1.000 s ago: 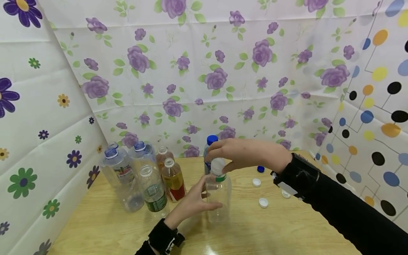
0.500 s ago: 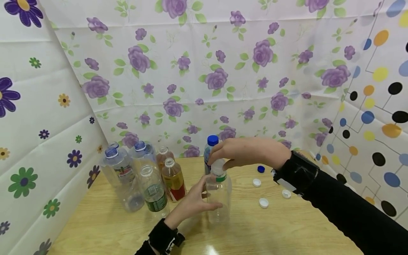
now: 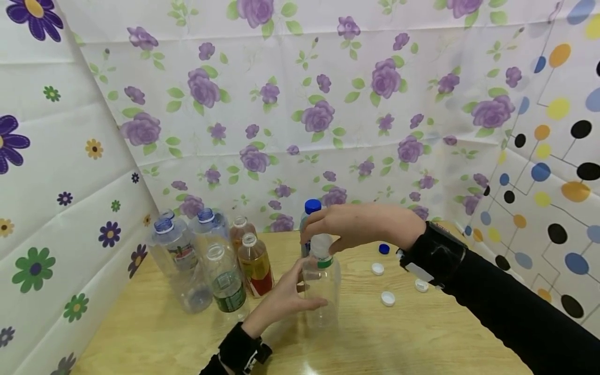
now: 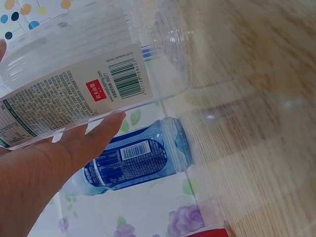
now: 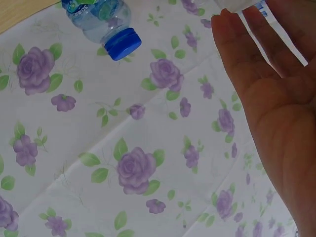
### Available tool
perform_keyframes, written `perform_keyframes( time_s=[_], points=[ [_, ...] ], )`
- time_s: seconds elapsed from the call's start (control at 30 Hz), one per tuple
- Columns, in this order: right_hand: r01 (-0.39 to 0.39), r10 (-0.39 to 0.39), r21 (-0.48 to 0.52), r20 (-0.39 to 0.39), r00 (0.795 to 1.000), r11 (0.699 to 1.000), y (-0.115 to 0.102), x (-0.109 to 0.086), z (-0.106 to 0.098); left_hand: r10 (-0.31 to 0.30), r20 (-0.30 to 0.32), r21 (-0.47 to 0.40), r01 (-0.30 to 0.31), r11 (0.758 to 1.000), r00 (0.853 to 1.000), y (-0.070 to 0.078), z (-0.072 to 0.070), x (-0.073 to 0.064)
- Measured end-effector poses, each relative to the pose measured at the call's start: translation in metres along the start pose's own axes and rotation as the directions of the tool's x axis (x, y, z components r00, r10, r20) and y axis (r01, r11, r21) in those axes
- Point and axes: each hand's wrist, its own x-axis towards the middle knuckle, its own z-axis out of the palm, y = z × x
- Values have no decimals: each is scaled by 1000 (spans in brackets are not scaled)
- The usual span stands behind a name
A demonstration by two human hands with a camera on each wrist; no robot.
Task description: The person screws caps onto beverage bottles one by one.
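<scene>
A large clear plastic bottle [image 3: 323,299] with a green neck band stands upright on the table in the head view. My left hand [image 3: 283,302] grips its lower body, thumb in front and fingers behind. From above, my right hand [image 3: 363,224] holds the bottle's white cap [image 3: 321,246] between thumb and fingers. In the left wrist view the bottle's printed label [image 4: 74,94] lies above my fingers. Behind the clear bottle stands a smaller blue bottle [image 4: 131,158], its blue cap [image 3: 312,205] on. Only a sliver of the white cap shows in the right wrist view.
Several uncapped bottles cluster on the left, including an amber one [image 3: 255,265] and a clear green-labelled one [image 3: 228,291]. Right of the held bottle lie a blue cap [image 3: 384,249] and white caps [image 3: 387,298]. A flowered curtain [image 3: 290,104] hangs behind the table.
My right hand's fingers have turned slightly about the white cap and back. The left hand and the clear bottle stay in place.
</scene>
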Motion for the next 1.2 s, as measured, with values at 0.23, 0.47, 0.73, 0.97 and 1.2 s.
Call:
perform_keyframes(
  time_s=[0.23, 0.47, 0.73, 0.97, 1.2],
  points=[
    [3, -2, 41, -13, 1000, 999, 1, -1, 1, 14, -2, 1, -14, 1000, 1000, 0, 0, 0],
    [11, -10, 11, -52, 999, 1000, 1, -1, 4, 18, -18, 23, -18, 1000, 1000, 3, -2, -1],
    [36, -39, -32, -102, 994, 999, -2, -2, 12, 15, -27, 36, -14, 999, 1000, 0, 0, -2],
    [-78, 94, 92, -190, 977, 993, 6, -13, 42, 9, -22, 38, -8, 999, 1000, -1, 1, -4],
    [-278, 330, 194, -339, 881, 941, 18, -35, 115, 1, -35, 30, 0, 1000, 999, 1, 1, 0]
  ],
)
